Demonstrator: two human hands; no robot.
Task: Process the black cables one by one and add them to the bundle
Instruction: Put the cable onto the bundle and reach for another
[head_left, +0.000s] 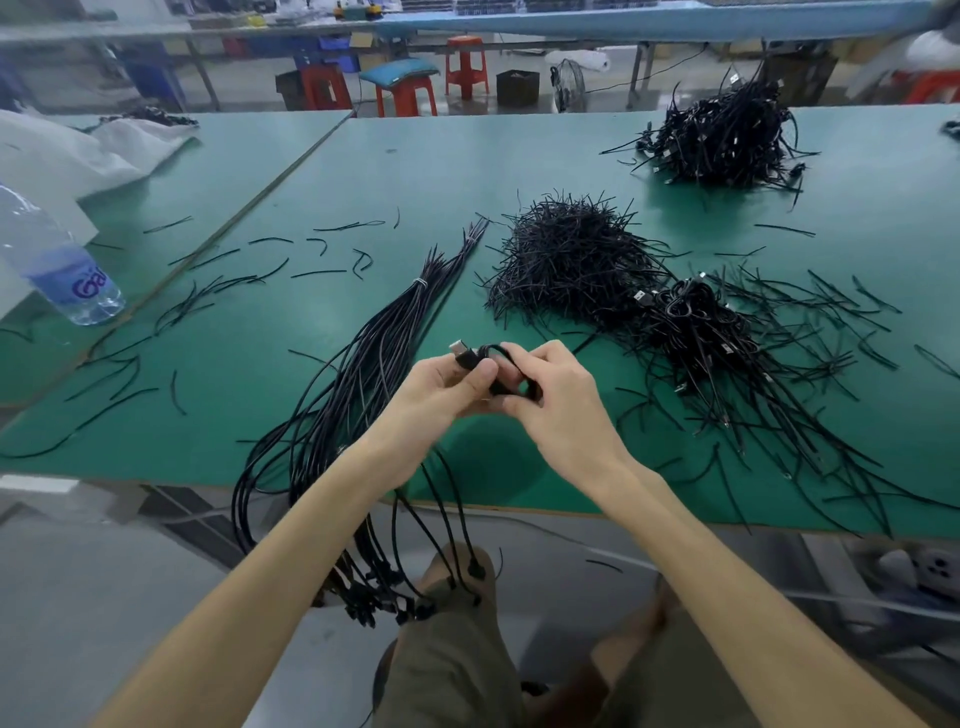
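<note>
Holding one coiled black cable (470, 358) just above the near part of the bench (415, 171), both hands grip it. The left hand (441, 389) pinches the end with the metal plug, and the right hand (553, 400) has its fingers curled round the small coil beside it. This cable looks not yet uncoiled, so it has not joined the bundle (363, 338).

The bundle lies just left of the hands. It is one long sheaf of straightened cables, cinched by two white bands (420, 283), with its plug ends hanging over the bench edge. It holds many strands, too tangled to count.

To the right, one heap of coiled cables (696, 322) waits, and it appears to be the stock to be worked through. Behind it sits one heap of short black ties (571, 254), with loose ties strewn across the green surface beyond counting. A third, far heap (722, 140) stands well apart at the back; whether it is done or pending I cannot tell.

By my reading the job is partway, with plenty left. One water bottle (57, 270) stands at the far left.
</note>
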